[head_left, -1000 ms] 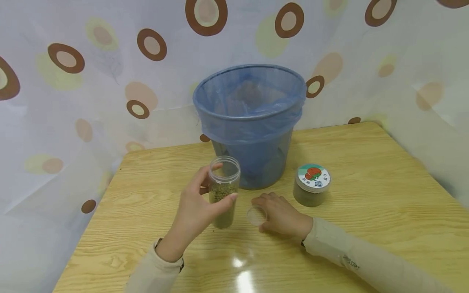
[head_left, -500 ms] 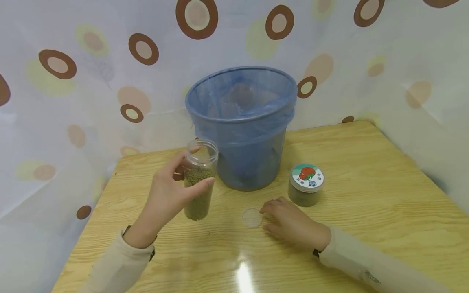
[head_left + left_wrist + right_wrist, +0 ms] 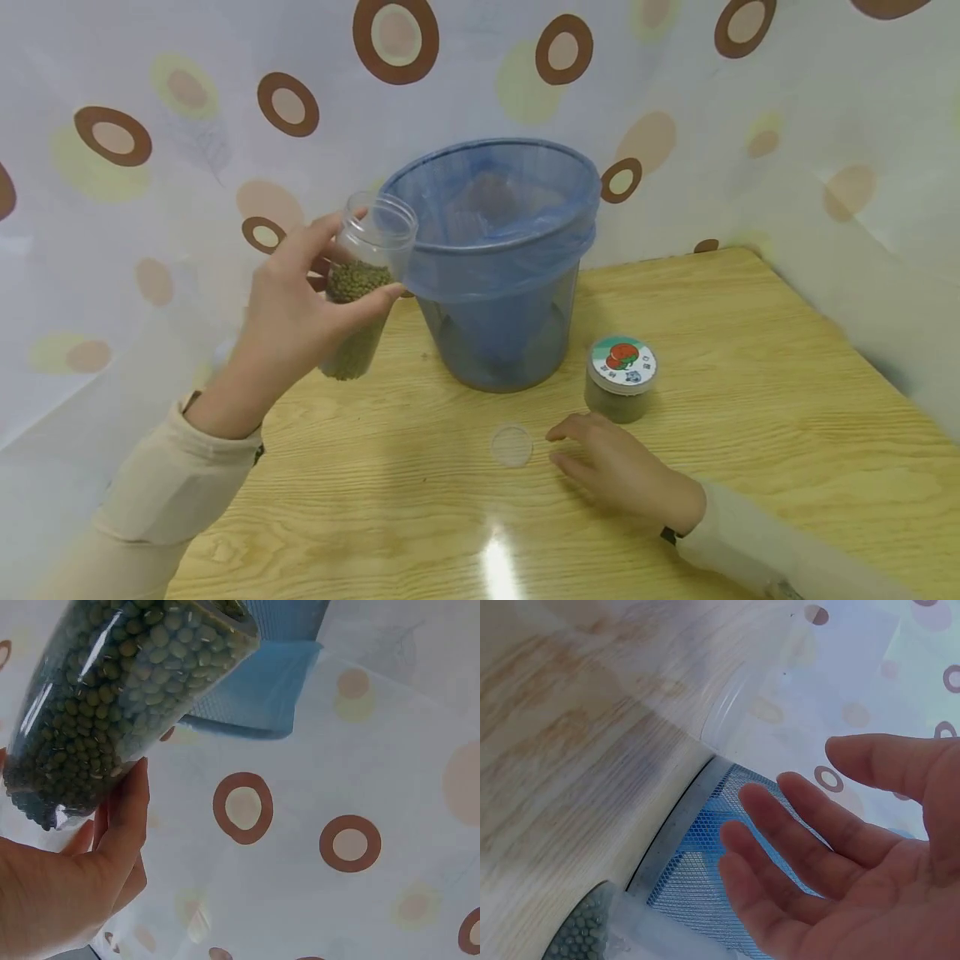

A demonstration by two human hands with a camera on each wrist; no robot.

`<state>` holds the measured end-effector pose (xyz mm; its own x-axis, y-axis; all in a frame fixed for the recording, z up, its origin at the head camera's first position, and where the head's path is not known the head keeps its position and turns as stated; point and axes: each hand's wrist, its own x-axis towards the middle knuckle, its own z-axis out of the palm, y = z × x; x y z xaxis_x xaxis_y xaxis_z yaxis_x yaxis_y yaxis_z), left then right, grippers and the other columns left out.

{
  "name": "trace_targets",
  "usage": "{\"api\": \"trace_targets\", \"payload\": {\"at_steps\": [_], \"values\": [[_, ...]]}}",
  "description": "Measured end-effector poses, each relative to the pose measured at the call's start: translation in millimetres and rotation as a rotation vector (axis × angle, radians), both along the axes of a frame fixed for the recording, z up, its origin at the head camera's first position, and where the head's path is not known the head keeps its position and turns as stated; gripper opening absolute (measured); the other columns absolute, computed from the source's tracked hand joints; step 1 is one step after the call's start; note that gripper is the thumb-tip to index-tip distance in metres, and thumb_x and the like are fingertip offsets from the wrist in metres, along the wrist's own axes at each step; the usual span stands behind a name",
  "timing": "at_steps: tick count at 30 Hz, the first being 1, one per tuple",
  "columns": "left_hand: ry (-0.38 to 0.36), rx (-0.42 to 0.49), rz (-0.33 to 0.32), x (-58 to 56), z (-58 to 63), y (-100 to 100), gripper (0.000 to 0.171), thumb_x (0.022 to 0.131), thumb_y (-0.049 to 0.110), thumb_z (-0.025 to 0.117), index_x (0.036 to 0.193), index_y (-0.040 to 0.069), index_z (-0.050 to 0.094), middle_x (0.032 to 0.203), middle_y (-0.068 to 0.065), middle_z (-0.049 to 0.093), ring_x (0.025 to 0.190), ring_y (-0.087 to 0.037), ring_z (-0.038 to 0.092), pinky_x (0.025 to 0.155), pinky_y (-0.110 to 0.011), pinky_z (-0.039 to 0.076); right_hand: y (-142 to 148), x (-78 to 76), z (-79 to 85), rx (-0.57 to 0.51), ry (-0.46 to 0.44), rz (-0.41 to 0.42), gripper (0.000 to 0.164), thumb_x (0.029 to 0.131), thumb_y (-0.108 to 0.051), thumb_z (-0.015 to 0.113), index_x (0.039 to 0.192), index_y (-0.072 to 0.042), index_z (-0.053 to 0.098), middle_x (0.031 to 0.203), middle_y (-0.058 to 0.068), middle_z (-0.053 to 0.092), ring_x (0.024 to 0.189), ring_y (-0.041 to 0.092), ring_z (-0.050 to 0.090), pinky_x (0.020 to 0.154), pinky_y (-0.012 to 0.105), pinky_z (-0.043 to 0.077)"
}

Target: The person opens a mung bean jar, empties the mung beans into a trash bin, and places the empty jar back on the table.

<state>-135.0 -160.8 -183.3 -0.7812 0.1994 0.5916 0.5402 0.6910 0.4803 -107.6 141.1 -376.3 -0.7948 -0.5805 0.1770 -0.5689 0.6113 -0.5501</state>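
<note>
My left hand (image 3: 292, 312) grips a clear plastic jar (image 3: 378, 242) without a lid, raised over the table and tilted to the right. Green mung beans (image 3: 112, 697) fill its lower part in the head view. The jar's mouth overlaps the left rim of a blue mesh bin (image 3: 498, 333) lined with a blue plastic bag (image 3: 517, 267). Low over the table, my right hand (image 3: 622, 471) holds nothing, its fingers loosely bent. A small clear round disc (image 3: 512, 446) lies on the wood just left of its fingertips.
Behind the right hand stands a squat jar (image 3: 618, 404) with a tomato picture on its lid (image 3: 624, 364). The wooden table (image 3: 750, 350) meets a wall covering (image 3: 187, 50) with brown ring patterns at the back and right.
My left hand has lifted the bean jar up and to the left and tipped it toward the bin. My right hand has let go of the clear disc and drawn back right.
</note>
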Motion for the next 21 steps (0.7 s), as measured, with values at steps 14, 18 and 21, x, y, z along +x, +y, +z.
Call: {"api": "trace_targets", "payload": {"at_steps": [14,18,21], "values": [[0.033,-0.265,0.068,-40.1,48.6,11.7,0.069,0.076,0.025,0.079,0.138,0.013,0.052,0.096,-0.015,0.049,0.089,-0.028,0.048,0.072,-0.039,0.037,5.5,5.1,-1.4,-0.011,0.045,0.012,0.023,0.09,-0.013,0.067,0.11,-0.003,0.065,0.107,0.005,0.066,0.1,0.026,0.062,0.088,0.046,0.049],[-0.005,-0.339,0.084,-52.4,57.1,16.8,0.071,0.077,0.029,0.077,0.141,0.016,0.049,0.099,-0.016,0.047,0.091,-0.03,0.044,0.075,-0.041,0.035,6.3,6.2,-1.3,-0.004,0.051,0.012,0.023,0.089,-0.012,0.068,0.109,-0.002,0.065,0.107,0.006,0.065,0.098,0.025,0.061,0.085,0.042,0.051],[-0.047,-0.395,0.087,-62.2,61.9,21.4,0.073,0.079,0.031,0.075,0.145,0.019,0.044,0.101,-0.015,0.045,0.093,-0.029,0.041,0.075,-0.041,0.034,6.8,6.4,-1.9,-0.004,0.07,0.02,0.023,0.088,-0.011,0.069,0.108,-0.001,0.065,0.106,0.006,0.065,0.096,0.025,0.061,0.083,0.041,0.052]]}}
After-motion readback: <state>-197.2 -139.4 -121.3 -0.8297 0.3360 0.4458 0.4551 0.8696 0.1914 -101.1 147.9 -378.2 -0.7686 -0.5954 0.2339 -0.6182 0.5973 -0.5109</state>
